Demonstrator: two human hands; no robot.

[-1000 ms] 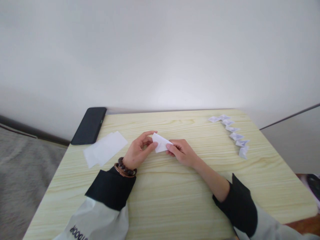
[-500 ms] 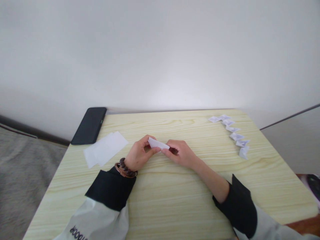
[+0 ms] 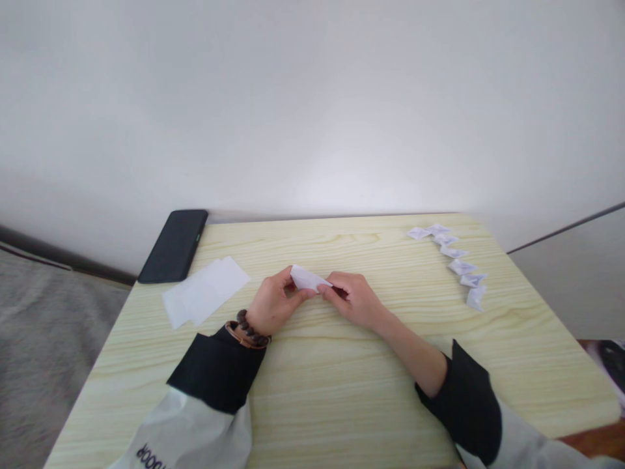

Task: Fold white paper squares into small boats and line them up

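Observation:
A small folded piece of white paper (image 3: 305,279) is held just above the middle of the table, between both hands. My left hand (image 3: 272,301) pinches its left end, thumb along the lower edge and fingers behind. At the right corner, the thumb and forefinger of my right hand (image 3: 352,298) close on the paper. Its top edge slopes down to the right. The fingers hide its back and parts of both ends.
Flat white paper sheets (image 3: 209,292) overlap on the left, beside a black phone (image 3: 174,246) at the table's back left corner. Several folded paper boats (image 3: 462,266) form a curved row on the right. A white wall (image 3: 312,111) rises behind the wood-grain table (image 3: 342,397).
The folded paper has tilted and shows more of its front face. My right thumb has shifted slightly right along it, while both hands keep their hold.

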